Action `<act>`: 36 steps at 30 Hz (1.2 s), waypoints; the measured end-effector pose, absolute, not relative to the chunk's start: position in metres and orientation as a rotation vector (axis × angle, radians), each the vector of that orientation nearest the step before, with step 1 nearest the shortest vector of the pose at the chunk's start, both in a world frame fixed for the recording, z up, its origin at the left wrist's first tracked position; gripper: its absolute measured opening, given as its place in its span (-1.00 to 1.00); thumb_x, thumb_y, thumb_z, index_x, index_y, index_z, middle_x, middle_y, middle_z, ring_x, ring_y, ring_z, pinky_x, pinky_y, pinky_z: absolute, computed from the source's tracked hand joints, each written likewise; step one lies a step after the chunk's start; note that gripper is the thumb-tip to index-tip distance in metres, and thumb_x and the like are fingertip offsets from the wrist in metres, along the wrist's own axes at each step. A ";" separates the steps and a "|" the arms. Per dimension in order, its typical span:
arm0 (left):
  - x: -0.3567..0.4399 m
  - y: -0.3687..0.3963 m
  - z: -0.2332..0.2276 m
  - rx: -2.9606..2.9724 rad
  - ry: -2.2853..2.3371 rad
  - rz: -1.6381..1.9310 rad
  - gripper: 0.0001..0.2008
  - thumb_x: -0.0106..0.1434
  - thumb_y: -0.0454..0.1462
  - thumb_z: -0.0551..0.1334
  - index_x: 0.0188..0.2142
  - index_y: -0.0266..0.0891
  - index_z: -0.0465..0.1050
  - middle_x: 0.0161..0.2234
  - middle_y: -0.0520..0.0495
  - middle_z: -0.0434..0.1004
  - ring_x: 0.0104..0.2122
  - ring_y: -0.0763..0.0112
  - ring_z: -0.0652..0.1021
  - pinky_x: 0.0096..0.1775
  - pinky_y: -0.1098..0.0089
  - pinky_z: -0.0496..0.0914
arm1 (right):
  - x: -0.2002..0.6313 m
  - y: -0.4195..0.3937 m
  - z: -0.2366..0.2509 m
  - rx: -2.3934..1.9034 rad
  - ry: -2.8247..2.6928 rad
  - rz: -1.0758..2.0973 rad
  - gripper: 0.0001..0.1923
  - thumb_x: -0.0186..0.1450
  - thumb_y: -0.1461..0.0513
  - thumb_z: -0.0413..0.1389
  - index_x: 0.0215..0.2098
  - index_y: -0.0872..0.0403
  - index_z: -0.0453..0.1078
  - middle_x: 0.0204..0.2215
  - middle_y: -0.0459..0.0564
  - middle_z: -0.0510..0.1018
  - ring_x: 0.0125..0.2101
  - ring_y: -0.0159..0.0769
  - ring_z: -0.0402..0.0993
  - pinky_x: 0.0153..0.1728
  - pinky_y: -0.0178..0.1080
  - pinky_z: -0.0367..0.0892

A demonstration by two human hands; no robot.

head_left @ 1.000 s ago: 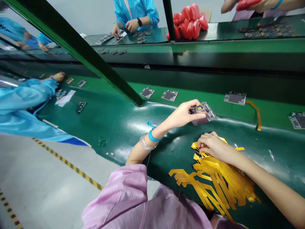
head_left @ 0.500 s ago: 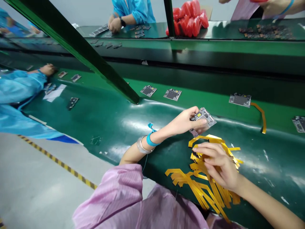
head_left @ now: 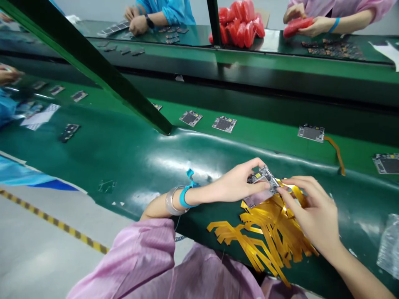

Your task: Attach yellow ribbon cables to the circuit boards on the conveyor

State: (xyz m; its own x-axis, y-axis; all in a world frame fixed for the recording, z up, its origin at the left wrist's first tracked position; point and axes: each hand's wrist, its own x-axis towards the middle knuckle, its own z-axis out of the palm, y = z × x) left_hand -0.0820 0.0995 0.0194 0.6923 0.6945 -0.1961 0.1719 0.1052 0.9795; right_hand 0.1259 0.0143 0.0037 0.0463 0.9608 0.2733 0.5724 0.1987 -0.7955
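Observation:
My left hand (head_left: pixel 237 182) grips a small circuit board (head_left: pixel 263 179) by its left side, tilted above a pile of yellow flat ribbon cables (head_left: pixel 274 232). At the board's right edge, the thumb and fingers of my right hand (head_left: pixel 314 211) are pinched together. A yellow ribbon cable (head_left: pixel 297 194) shows between those fingers, though its end at the board is hidden. More ribbon cables (head_left: pixel 246 245) fan out towards my body.
Circuit boards (head_left: pixel 224 123) lie along the green strip ahead; one board (head_left: pixel 311 133) has a cable attached. A slanting green post (head_left: pixel 124 87) stands left. Clear plastic (head_left: pixel 389 245) lies right. Co-workers' hands (head_left: pixel 139 23) and red bundles (head_left: pixel 240 25) are across the bench.
My right hand has moved from over the cable pile up to the board's right edge, its fingers closing. The left hand has brought the board slightly lower. The view has shifted a little.

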 end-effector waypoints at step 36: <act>-0.075 0.095 0.015 1.327 0.607 0.263 -0.81 0.26 -0.23 0.35 -0.18 -0.24 0.44 -0.24 -0.01 0.53 -0.26 0.40 0.51 -0.21 0.38 0.39 | 0.138 -0.005 0.012 -1.507 -1.247 1.294 -0.47 0.33 0.13 0.25 0.24 -0.05 0.30 -0.51 -0.14 0.61 -0.58 -0.30 0.53 -0.52 -0.26 0.50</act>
State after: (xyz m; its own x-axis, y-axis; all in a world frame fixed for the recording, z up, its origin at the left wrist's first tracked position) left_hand -0.0752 0.0945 0.0153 0.8185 0.5109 -0.2628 0.1571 0.2410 0.9577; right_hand 0.1376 -0.0051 0.0115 0.0021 0.9750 -0.2224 0.1861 -0.2189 -0.9578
